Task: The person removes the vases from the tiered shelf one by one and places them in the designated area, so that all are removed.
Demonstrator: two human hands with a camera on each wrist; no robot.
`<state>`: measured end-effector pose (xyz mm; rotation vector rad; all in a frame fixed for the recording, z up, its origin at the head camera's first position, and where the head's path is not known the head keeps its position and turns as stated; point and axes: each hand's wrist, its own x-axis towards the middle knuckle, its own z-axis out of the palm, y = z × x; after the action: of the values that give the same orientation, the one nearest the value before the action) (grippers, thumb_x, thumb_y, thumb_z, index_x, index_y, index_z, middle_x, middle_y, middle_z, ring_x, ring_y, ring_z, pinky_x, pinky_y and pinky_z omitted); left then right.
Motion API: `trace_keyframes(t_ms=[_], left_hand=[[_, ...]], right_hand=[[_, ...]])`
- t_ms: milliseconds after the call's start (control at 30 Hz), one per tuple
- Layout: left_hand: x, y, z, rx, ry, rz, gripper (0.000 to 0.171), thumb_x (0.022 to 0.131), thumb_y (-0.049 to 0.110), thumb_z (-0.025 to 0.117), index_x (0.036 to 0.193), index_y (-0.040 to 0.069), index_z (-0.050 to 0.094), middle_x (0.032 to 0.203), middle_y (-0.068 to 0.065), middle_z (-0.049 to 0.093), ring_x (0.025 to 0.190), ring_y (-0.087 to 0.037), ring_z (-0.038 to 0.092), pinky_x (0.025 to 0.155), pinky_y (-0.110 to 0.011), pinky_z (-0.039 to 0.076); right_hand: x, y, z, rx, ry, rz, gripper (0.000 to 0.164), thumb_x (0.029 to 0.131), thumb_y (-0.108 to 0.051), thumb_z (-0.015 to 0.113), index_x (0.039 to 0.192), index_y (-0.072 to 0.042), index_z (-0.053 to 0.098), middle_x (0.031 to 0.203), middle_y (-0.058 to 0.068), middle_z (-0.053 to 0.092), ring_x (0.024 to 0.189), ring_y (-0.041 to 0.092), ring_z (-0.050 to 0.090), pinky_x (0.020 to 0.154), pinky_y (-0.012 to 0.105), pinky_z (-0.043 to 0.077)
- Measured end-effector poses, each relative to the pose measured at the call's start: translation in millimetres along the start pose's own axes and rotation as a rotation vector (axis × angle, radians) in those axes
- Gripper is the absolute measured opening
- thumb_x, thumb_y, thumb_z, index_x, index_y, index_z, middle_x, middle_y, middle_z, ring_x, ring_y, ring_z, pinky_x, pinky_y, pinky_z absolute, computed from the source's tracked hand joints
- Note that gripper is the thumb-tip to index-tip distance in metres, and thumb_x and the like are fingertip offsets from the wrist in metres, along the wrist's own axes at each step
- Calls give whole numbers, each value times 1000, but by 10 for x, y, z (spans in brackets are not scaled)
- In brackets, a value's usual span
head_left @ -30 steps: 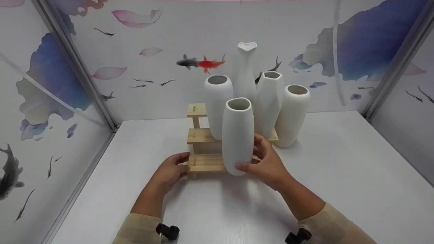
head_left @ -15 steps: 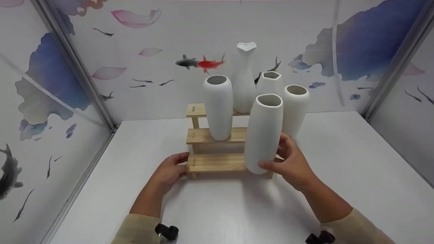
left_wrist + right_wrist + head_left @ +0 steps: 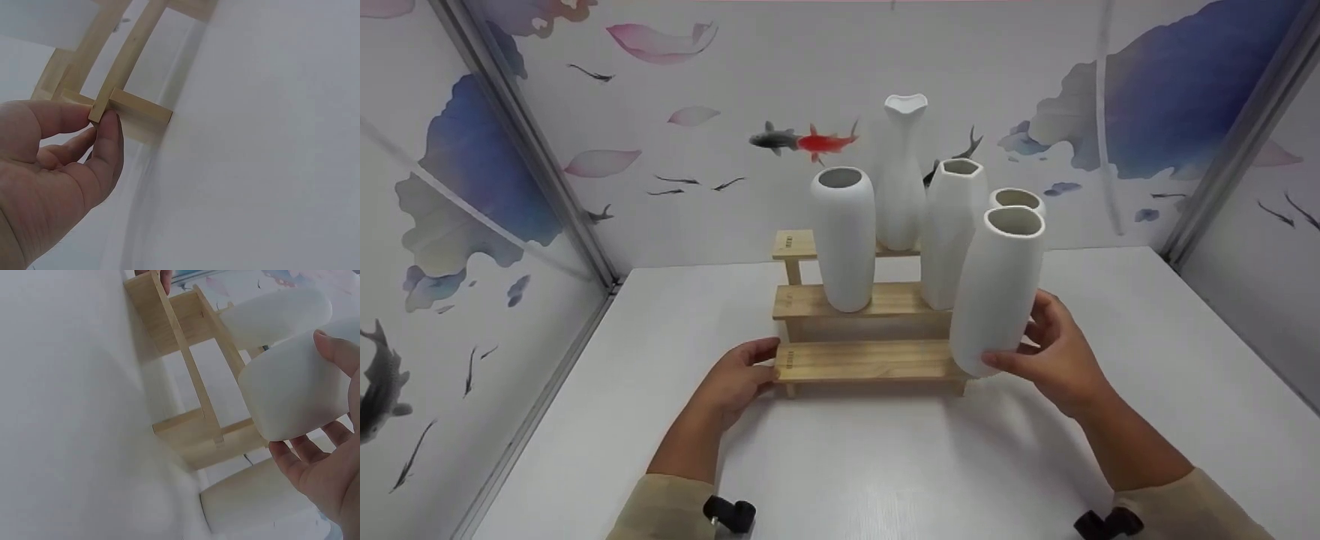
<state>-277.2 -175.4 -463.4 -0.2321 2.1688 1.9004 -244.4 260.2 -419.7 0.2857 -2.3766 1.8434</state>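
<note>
A three-step wooden stand [image 3: 870, 361] sits on the white table. My left hand [image 3: 735, 382] pinches the left end of its lowest step between thumb and fingers, seen close in the left wrist view. With my right hand [image 3: 1057, 360] I grip a smooth white vase [image 3: 997, 292] low on its body. That vase leans slightly right, held off the right end of the lowest step; in the right wrist view its base [image 3: 259, 405] shows clear of the wood. The middle step carries a rounded white vase [image 3: 844, 247] and a faceted one [image 3: 949, 240].
On the top step stands a tall vase [image 3: 901, 187] with a wavy mouth. Another white vase [image 3: 1018, 198], mostly hidden behind the held one, stands on the table right of the stand. Printed wall panels [image 3: 697, 217] enclose the table [image 3: 840, 465] at the back and sides.
My right hand has carried the held vase rightward along the lowest step to its right end, uncovering that step and the faceted vase. My left hand keeps its place on the stand.
</note>
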Motion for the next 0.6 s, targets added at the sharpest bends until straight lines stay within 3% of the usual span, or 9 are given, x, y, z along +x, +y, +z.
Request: trace_keyframes(t_ms=[167, 400, 600], left_hand=[[6, -11, -4, -4, 2, 17, 57, 99, -2, 60, 154, 9, 54, 158, -13, 54, 127, -25, 66, 110, -42, 54], [4, -14, -2, -6, -6, 20, 57, 99, -2, 61, 154, 8, 54, 157, -13, 55, 126, -25, 66, 107, -41, 55], [2, -24, -4, -10, -4, 9, 56, 100, -1, 60, 155, 8, 54, 157, -13, 55, 127, -26, 66, 110, -42, 54]], right_hand=[[39, 91, -183, -26, 35, 26, 103, 81, -15, 95, 163, -24, 33, 166, 6, 45, 147, 37, 53, 105, 33, 57], [116, 278, -373, -7, 94, 95, 104, 83, -20, 94, 164, -24, 29, 171, 10, 38, 149, 34, 48, 96, 17, 57], [192, 471, -507, -45, 141, 144, 109, 82, -31, 95, 166, -28, 26, 175, 8, 33, 152, 35, 44, 103, 21, 56]])
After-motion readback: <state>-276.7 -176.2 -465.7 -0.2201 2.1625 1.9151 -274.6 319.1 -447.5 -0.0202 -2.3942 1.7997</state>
